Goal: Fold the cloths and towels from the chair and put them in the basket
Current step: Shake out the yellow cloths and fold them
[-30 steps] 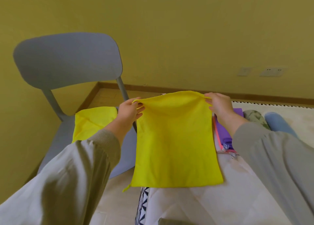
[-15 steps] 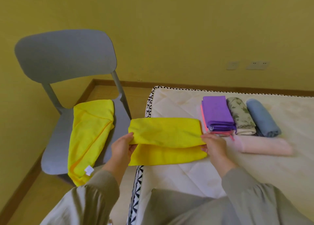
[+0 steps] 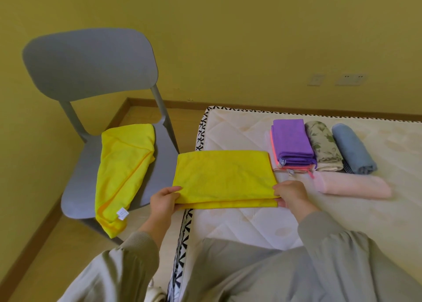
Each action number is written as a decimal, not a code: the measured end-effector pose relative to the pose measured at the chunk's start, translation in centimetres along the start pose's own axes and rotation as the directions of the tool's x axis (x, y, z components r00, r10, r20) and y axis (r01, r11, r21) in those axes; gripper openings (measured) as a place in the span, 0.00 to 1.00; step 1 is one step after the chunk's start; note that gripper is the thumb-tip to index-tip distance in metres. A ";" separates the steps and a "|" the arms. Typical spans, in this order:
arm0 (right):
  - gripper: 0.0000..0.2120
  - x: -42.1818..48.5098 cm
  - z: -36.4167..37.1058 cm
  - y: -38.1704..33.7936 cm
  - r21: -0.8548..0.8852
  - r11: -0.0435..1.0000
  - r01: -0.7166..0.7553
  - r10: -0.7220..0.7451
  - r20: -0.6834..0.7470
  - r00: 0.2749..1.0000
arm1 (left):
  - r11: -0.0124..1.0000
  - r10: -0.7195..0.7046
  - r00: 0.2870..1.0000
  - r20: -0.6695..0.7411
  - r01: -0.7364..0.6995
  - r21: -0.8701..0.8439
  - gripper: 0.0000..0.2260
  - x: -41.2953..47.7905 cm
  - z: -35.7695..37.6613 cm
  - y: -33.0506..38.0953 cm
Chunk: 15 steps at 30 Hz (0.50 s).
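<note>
While both hands sit on the near edge of the yellow cloth (image 3: 223, 176), we're mid-fold: it lies doubled on the mattress (image 3: 251, 228), with the top layer a bit short of the bottom one along the near side. Left hand (image 3: 164, 201) pinches the near-left corner, thumb on top. Right hand (image 3: 290, 194) pinches the near-right corner

Risks as we read them:
- the cloth's left end hangs past the mattress edge, over the gap toward the chair (image 3: 91, 62). If the left hand lets go first, that end probably slides floorward and drags the fold open
- the layers aren't flush, so the next fold likely locks in the skew unless we square the edges first
- the right end is just beside the purple cloth (image 3: 291, 139) stack, and a wide sweep of the right hand could snag its loose tag and pull it apart

Room: open mattress on the near side between cloth and knees, plus a strip on the far side. The right is crowded with the purple stack, floral roll (image 3: 322, 144) and blue roll (image 3: 351, 148), and the pink roll (image 3: 354, 185) lies across in front of them

The second yellow cloth (image 3: 123, 171) lies loose on the chair seat, one end drooping over the front edge. Basket isn't in view
</note>
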State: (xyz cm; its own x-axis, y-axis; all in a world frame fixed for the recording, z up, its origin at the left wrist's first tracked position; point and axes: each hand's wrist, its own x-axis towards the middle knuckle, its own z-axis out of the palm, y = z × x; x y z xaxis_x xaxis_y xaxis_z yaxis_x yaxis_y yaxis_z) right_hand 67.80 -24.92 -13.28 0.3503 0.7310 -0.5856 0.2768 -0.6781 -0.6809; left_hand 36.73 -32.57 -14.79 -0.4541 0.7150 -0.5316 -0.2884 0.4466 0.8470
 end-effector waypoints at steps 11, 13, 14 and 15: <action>0.08 -0.1 0.5 1.2 -0.359 0.933 -0.026 0.042 0.036 0.998 | 0.922 0.059 0.993 -0.100 -0.016 0.386 0.07 1.2 -1.0 -1.9; 0.06 -0.4 0.6 1.3 -0.385 0.923 -0.022 0.034 0.024 0.999 | 0.885 0.021 0.995 -0.093 0.025 0.465 0.05 1.2 -0.8 -1.9; 0.08 -0.5 0.8 1.3 -0.374 0.927 -0.006 0.017 0.026 1.000 | 0.881 -0.015 0.997 -0.070 0.046 0.470 0.07 1.2 -0.6 -1.9; 0.10 -0.6 0.9 1.3 -0.352 0.936 0.014 -0.002 0.033 0.999 | 0.893 -0.058 0.998 -0.039 0.069 0.445 0.08 1.1 -0.4 -1.7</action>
State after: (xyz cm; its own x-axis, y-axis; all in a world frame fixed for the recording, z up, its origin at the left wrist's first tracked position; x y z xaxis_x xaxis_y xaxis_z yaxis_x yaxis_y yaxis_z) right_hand 67.11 -26.13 -14.22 0.3198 0.7348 -0.5982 0.5790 -0.6513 -0.4904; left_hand 36.41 -32.73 -16.81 -0.4691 0.6665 -0.5794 0.0865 0.6876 0.7209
